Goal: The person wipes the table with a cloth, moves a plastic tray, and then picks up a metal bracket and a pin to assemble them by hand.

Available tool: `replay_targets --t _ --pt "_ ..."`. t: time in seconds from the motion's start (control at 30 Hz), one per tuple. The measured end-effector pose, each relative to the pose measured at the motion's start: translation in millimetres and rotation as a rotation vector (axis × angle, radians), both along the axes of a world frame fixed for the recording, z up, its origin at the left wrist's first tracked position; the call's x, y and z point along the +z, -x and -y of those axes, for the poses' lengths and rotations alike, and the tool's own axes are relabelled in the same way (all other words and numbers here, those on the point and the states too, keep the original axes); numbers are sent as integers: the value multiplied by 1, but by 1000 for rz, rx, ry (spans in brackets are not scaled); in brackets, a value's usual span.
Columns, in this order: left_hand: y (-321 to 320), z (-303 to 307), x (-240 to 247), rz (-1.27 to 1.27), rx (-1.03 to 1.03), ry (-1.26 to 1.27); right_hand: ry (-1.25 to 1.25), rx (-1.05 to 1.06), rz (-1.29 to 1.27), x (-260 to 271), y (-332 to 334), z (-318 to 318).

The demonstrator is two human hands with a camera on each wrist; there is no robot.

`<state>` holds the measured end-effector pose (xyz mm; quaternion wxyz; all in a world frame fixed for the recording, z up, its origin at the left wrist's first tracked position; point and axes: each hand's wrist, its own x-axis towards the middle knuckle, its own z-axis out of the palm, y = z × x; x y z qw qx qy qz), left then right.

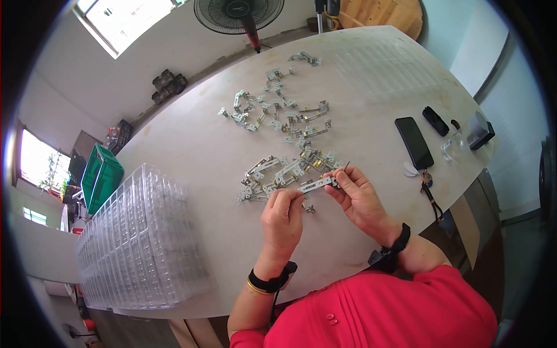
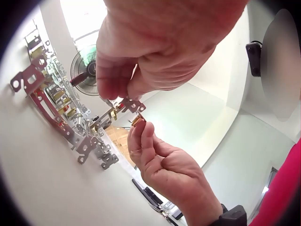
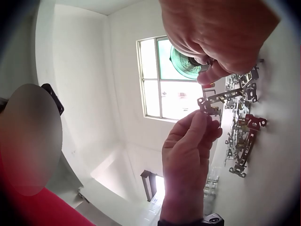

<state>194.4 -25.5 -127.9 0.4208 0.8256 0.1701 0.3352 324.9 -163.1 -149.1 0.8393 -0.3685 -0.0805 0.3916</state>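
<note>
Both hands hold one small metal bracket (image 1: 318,184) just above the table (image 1: 191,151), near its front edge. My left hand (image 1: 292,198) pinches the bracket's left end from below. Fingers of my right hand (image 1: 341,177) curl round its right end, where a brass part shows. In the left wrist view the left hand (image 2: 117,89) grips the bracket (image 2: 130,104) from above, and the right hand (image 2: 141,129) pinches the brass end beneath it. The right wrist view shows the bracket (image 3: 218,97) between the right hand (image 3: 209,70) and the left hand (image 3: 200,122).
Several loose metal brackets (image 1: 278,113) lie scattered across the table's middle and just beyond the hands. Stacked clear plastic trays (image 1: 139,238) fill the left front. A black phone (image 1: 413,142), keys (image 1: 427,177) and small items lie at the right. A fan (image 1: 238,13) stands behind the table.
</note>
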Motion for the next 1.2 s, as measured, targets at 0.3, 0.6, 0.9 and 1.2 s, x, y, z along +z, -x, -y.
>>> replay_targets --t 0.3,0.6,0.9,1.2 --pt "1 9 0 88 -3 -467 68 42 47 -7 -2 4" --pt "4 16 0 80 12 -687 76 16 -101 4 4 4" --pt "6 11 1 84 106 -697 157 39 300 1 3 13" --pt "7 16 2 94 74 -717 161 -25 270 2 11 13"
